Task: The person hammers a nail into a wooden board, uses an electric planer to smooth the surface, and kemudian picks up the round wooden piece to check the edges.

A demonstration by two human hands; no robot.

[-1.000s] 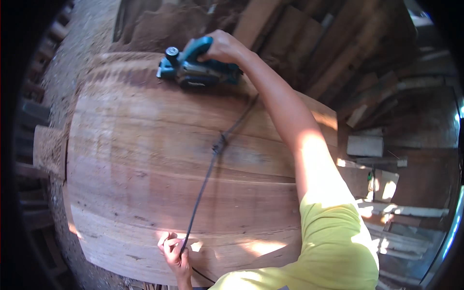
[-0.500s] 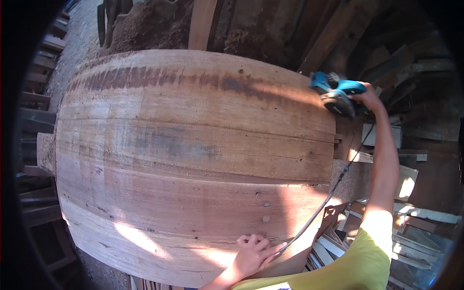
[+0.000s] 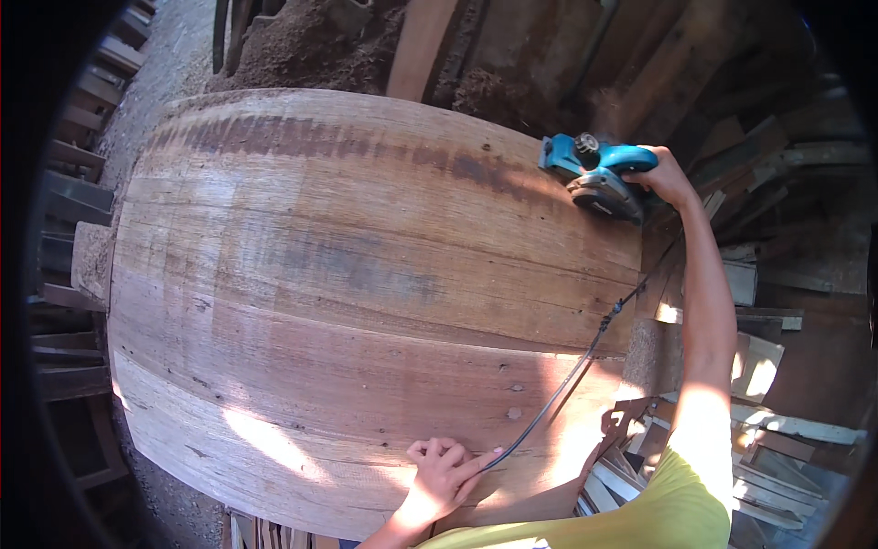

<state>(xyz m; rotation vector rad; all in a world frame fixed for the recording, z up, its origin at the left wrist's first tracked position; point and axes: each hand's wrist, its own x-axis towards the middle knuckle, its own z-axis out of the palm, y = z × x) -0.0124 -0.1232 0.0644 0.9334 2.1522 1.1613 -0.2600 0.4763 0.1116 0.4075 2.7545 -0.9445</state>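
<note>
Right hand (image 3: 666, 178) grips the planer (image 3: 593, 177) by its rear handle, arm stretched far out; left hand (image 3: 443, 476) rests near the close edge of the panel (image 3: 347, 325), fingers loosely curled about the cord (image 3: 574, 373), though how firmly it is pinched I cannot tell. The planer sits at the panel's far right corner; whether its whole sole touches the wood is hidden.

For a good pass, I would hold the sole flat, press on the front at the start and on the rear at the end, and move at an even pace. With one hand at full reach, tipping at the edge seems the main risk. The cord is best kept to the right, out of the cutter's path.

The planer's nose points left, its handle right; its long axis slants down to the right, roughly along the panel's length and grain.
</note>
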